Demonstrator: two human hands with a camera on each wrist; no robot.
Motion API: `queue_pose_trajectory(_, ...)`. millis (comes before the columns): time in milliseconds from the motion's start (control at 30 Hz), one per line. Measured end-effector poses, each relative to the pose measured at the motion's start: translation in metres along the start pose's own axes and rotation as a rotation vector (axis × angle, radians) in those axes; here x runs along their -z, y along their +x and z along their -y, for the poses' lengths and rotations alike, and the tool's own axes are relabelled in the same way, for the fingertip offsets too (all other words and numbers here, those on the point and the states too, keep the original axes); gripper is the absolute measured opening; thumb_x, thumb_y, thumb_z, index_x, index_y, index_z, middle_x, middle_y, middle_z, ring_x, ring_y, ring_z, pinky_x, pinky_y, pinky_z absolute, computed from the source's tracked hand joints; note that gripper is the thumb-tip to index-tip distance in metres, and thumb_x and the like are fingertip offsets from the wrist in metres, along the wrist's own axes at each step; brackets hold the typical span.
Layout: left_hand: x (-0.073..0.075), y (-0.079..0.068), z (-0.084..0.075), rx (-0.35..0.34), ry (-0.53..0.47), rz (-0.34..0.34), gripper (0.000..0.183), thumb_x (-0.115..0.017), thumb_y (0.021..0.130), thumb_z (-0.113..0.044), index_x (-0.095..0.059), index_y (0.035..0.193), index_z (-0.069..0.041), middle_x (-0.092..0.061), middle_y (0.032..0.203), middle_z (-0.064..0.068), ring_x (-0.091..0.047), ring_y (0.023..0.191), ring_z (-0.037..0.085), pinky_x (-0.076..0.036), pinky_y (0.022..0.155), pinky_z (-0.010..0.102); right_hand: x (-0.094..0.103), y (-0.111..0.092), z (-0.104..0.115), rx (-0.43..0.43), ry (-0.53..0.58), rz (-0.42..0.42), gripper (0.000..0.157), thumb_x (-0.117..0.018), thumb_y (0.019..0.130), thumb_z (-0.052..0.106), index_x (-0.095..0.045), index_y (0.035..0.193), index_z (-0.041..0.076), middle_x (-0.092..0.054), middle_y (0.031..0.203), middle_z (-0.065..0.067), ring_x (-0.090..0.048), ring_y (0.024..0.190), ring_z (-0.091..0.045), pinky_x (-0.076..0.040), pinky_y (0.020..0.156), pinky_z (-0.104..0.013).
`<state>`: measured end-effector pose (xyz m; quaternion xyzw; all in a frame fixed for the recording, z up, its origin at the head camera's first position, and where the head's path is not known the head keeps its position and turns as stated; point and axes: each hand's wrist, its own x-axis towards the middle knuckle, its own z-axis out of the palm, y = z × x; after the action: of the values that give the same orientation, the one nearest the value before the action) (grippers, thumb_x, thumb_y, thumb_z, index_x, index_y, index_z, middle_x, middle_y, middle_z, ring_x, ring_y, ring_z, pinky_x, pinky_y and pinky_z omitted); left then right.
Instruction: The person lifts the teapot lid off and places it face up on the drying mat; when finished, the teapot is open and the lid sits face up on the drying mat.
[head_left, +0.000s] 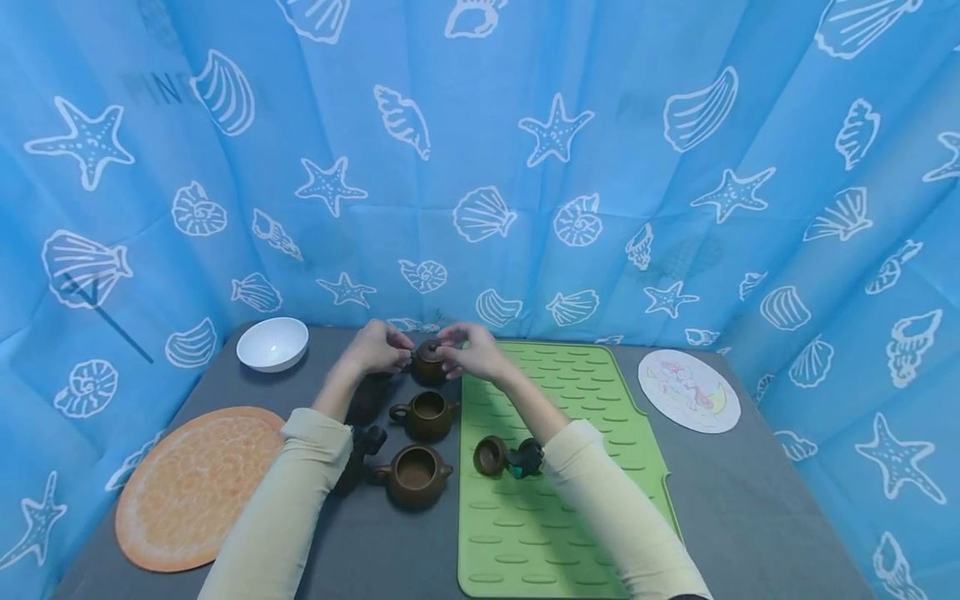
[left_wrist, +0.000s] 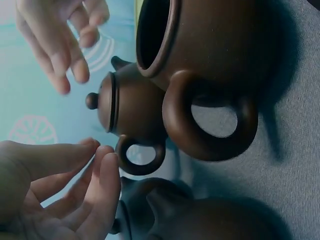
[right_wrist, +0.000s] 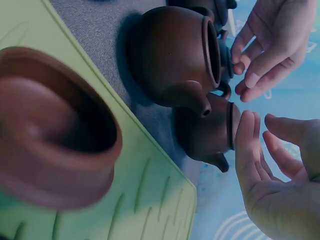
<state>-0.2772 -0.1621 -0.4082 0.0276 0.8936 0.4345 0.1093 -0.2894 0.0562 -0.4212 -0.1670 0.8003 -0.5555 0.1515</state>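
Observation:
At the far end of a column of brown teapots stands a lidded teapot (head_left: 430, 363) (left_wrist: 140, 102) with a knob on its lid. My left hand (head_left: 381, 348) (left_wrist: 65, 187) is at its handle side, thumb and fingertips close together near the handle, holding nothing. On the spout side is my right hand (head_left: 471, 352) (right_wrist: 280, 185), fingers loosely bent beside the lid with nothing in them. Nearer stand a lidless teapot (head_left: 430, 416) (right_wrist: 172, 57) and another lidless teapot (head_left: 417, 477). Further dark teapots (left_wrist: 215, 217) are partly hidden behind my left arm.
A green ridged mat (head_left: 510, 533) lies right of the teapots, with a small brown round vessel (head_left: 491, 456) (right_wrist: 55, 125) on it. A white bowl (head_left: 273, 344) and an orange round placemat (head_left: 198, 492) are at left, a white oval mat (head_left: 688, 391) at right. A blue curtain (head_left: 480, 150) hangs behind.

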Motion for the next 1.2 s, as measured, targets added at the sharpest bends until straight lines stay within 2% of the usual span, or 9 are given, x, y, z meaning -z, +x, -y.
queue_pose_trajectory(100, -0.002, 0.004, 0.0, 0.016, -0.014, -0.004, 0.023, -0.064, 0.104, -0.001, -0.074, 0.122, 0.01, -0.078, 0.108, 0.024, -0.078, 0.086, 0.023, -0.069, 0.079, 0.033, -0.005, 0.006, -0.002, -0.013, 0.003, -0.02, 0.035, -0.066, 0.104, 0.001, -0.062, 0.137, -0.009, -0.068, 0.129, -0.031, -0.075, 0.079, -0.023, -0.07, 0.076, -0.038)
queue_pose_trajectory(233, -0.001, 0.008, 0.0, 0.069, -0.054, 0.006, 0.024, -0.062, 0.105, 0.001, -0.073, 0.124, 0.01, -0.076, 0.108, 0.022, -0.075, 0.079, 0.017, -0.068, 0.079, 0.031, -0.01, 0.011, -0.007, -0.033, 0.014, -0.051, 0.031, -0.066, 0.104, 0.001, -0.065, 0.134, -0.009, -0.069, 0.118, -0.024, -0.069, 0.072, -0.015, -0.07, 0.075, -0.036)
queue_pose_trajectory(433, 0.0, 0.012, 0.003, 0.111, -0.101, 0.019, 0.023, -0.06, 0.105, 0.003, -0.073, 0.123, 0.011, -0.077, 0.11, 0.025, -0.074, 0.072, 0.013, -0.066, 0.07, 0.024, -0.018, 0.017, -0.015, -0.033, 0.043, -0.1, 0.028, -0.069, 0.104, 0.003, -0.069, 0.13, -0.008, -0.062, 0.101, -0.01, -0.064, 0.067, -0.013, -0.069, 0.068, -0.033)
queue_pose_trajectory(700, -0.004, 0.016, 0.007, 0.123, -0.149, -0.011, 0.021, -0.063, 0.103, 0.007, -0.075, 0.119, 0.01, -0.077, 0.103, 0.021, -0.075, 0.069, 0.013, -0.067, 0.069, 0.026, -0.022, 0.017, -0.013, -0.032, 0.034, -0.131, 0.025, -0.069, 0.104, 0.004, -0.069, 0.128, -0.005, -0.058, 0.093, -0.005, -0.062, 0.065, -0.013, -0.068, 0.064, -0.032)
queue_pose_trajectory(867, -0.006, 0.019, 0.008, 0.129, -0.171, -0.02, 0.02, -0.064, 0.102, 0.008, -0.076, 0.118, 0.01, -0.076, 0.095, 0.016, -0.076, 0.067, 0.013, -0.07, 0.077, 0.034, -0.022, 0.016, -0.014, 0.01, 0.012, -0.16, 0.023, -0.069, 0.105, 0.006, -0.07, 0.126, -0.005, -0.059, 0.096, -0.007, -0.062, 0.064, -0.012, -0.067, 0.063, -0.032)
queue_pose_trajectory(1067, -0.006, 0.02, 0.011, 0.138, -0.201, -0.011, 0.02, -0.065, 0.103, 0.006, -0.076, 0.12, 0.009, -0.078, 0.098, 0.018, -0.079, 0.073, 0.017, -0.068, 0.092, 0.047, -0.015, 0.002, -0.012, 0.076, 0.014, -0.178, 0.021, -0.07, 0.105, 0.006, -0.071, 0.122, -0.005, -0.065, 0.104, -0.015, -0.065, 0.069, -0.014, -0.068, 0.063, -0.035)
queue_pose_trajectory(1200, -0.005, 0.018, 0.013, 0.154, -0.231, -0.006, 0.021, -0.066, 0.104, 0.004, -0.076, 0.122, 0.008, -0.079, 0.099, 0.018, -0.08, 0.073, 0.016, -0.069, 0.09, 0.044, -0.005, -0.014, -0.014, 0.103, 0.013, -0.167, 0.022, -0.068, 0.106, 0.007, -0.07, 0.123, -0.006, -0.066, 0.117, -0.021, -0.067, 0.069, -0.017, -0.069, 0.07, -0.049)
